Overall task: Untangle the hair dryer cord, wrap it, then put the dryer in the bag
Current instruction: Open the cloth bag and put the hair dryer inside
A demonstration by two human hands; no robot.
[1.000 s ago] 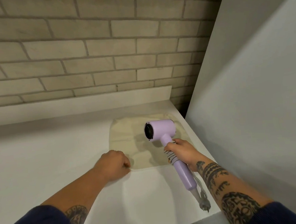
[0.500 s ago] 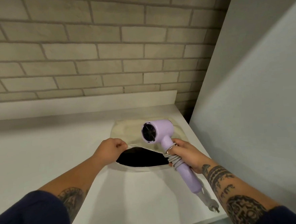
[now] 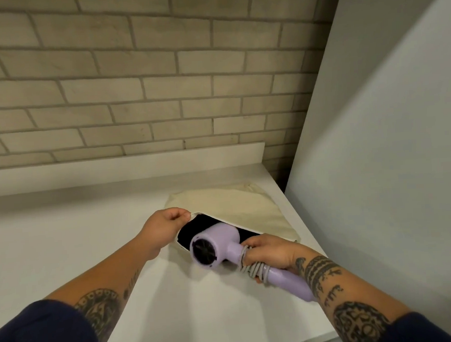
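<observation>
A lilac hair dryer (image 3: 219,244) lies almost flat at the mouth of a cream cloth bag (image 3: 237,207), its round barrel just in front of the dark opening. Grey cord (image 3: 254,269) is coiled around the dryer's handle. My right hand (image 3: 271,251) grips that handle over the coils. My left hand (image 3: 166,224) pinches the bag's upper rim and holds it lifted, so the black inside shows. The plug is hidden behind my right forearm.
The bag rests on a white countertop (image 3: 77,248) with a low raised back edge under a brick wall (image 3: 133,83). A tall pale panel (image 3: 390,146) stands close on the right. The counter's front edge runs just below my right forearm.
My left hand lifted the bag's rim and opened its mouth. My right hand tipped the dryer from upright to nearly flat and brought its barrel down to the opening.
</observation>
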